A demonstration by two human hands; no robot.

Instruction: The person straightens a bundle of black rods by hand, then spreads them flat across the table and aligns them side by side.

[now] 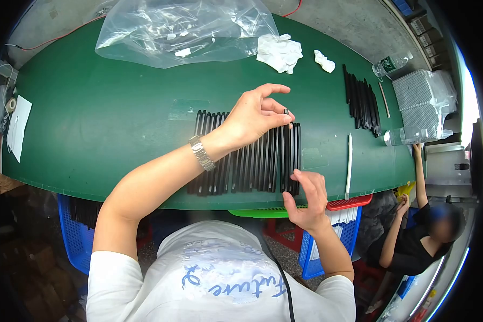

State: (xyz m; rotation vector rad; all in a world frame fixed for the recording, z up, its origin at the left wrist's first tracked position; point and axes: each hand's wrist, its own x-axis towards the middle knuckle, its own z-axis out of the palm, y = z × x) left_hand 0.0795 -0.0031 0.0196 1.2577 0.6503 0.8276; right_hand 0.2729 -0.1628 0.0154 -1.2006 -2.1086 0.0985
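Observation:
A row of several thin black strips (247, 166) lies side by side on the green table (134, 107) in front of me. My left hand (255, 115), with a metal watch at the wrist, reaches across the row. Its thumb and a finger are closed on the upper end of one black strip (286, 142) near the row's right side, while the index finger stays extended. Beside the lower ends of the rightmost strips is my right hand (308, 201), thumb and index finger apart. Its index fingertip is at the strips' edge; whether it touches them I cannot tell.
A clear plastic bag (161, 32) and crumpled white tissue (279, 52) lie at the back. More black strips (362, 102), bottles (405, 136) and a white stick (349, 166) are on the right. Blue baskets (72, 241) stand below the edge. Another person (418, 236) sits at far right.

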